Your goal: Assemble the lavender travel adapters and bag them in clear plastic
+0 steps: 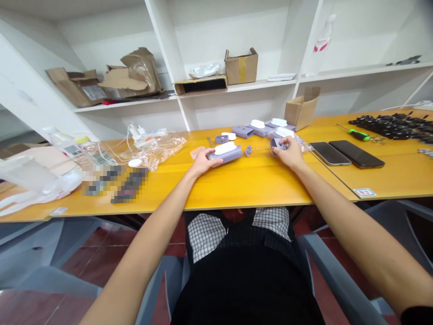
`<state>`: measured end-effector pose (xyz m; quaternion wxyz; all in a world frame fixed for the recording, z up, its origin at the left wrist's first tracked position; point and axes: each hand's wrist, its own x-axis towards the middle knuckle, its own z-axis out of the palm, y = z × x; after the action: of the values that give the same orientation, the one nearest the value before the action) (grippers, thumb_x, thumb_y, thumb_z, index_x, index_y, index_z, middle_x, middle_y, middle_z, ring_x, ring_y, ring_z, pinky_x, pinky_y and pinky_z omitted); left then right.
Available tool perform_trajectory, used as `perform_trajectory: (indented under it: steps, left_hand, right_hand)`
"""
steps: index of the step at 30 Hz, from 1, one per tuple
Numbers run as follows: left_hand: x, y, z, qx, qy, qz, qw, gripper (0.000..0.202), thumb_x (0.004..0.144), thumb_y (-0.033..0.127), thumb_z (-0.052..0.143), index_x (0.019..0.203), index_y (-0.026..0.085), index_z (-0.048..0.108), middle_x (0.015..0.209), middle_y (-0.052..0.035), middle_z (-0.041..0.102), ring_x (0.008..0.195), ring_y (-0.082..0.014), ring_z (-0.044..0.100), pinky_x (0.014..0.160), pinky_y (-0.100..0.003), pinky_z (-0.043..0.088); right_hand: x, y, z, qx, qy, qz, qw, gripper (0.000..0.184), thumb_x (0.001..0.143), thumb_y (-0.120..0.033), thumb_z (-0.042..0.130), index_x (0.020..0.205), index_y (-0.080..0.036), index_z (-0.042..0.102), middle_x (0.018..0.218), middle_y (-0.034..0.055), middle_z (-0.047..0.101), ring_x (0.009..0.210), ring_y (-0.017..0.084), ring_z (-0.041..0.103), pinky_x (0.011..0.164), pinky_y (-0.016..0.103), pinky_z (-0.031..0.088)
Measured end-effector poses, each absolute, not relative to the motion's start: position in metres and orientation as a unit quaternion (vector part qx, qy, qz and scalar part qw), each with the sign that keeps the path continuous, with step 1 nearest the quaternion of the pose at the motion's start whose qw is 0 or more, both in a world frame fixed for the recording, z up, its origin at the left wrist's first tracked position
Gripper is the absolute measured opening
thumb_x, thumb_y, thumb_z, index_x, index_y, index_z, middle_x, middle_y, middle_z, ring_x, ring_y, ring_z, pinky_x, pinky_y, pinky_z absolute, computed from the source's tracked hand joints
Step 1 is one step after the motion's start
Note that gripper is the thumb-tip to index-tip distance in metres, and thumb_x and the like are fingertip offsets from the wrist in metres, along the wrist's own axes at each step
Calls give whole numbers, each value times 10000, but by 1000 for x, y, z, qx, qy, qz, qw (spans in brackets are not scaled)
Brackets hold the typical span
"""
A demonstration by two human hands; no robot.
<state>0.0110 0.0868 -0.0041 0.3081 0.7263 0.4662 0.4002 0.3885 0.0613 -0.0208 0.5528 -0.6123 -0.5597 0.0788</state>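
My left hand (203, 162) is closed around one end of a purple perforated housing with a white oval top (225, 152), low over the yellow table. Its fingertips are partly hidden behind the housing. My right hand (290, 152) pinches a small purple plastic piece (277, 144). Between the hands lie a thin coil spring (260, 148) and a small purple part (248, 150). Behind them sit a short purple piece (222, 139), a purple sleeve (242, 131) and several more purple housings with white tops (258, 125).
Two phones (356, 153) lie right of my right hand, with a green-handled screwdriver (359, 134) and a heap of black parts (399, 125) beyond. A cardboard box (302, 109) stands behind. Leftward are clear plastic wrap (162, 151), cables and bottles (64, 146).
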Motion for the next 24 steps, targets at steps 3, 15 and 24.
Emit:
perform_trajectory:
  steps: [3, 15, 24]
  left_hand:
    - [9, 89, -6, 733, 455, 397, 314, 795, 642, 476, 895, 1311, 107, 676, 1392, -194, 658, 1308, -361, 606, 1155, -500, 436]
    - [11, 84, -3, 759, 430, 376, 312, 781, 616, 474, 909, 1264, 101, 685, 1382, -199, 651, 1310, -368, 595, 1157, -501, 428]
    - [9, 91, -7, 732, 405, 409, 364, 731, 612, 449, 912, 1227, 119, 691, 1343, -177, 673, 1270, -355, 619, 1162, -529, 417]
  right_hand:
    - [390, 64, -24, -594, -574, 85, 557, 315, 653, -354, 791, 827, -253, 548, 797, -6, 604, 686, 200, 499, 670, 360, 411]
    - [384, 66, -25, -566, -561, 100, 596, 323, 663, -381, 779, 839, -251, 541, 850, 13, 619, 745, 213, 540, 720, 373, 452]
    - [378, 61, -30, -589, -581, 101, 553, 300, 680, -401, 738, 846, -243, 545, 835, -1, 626, 720, 200, 528, 711, 352, 426]
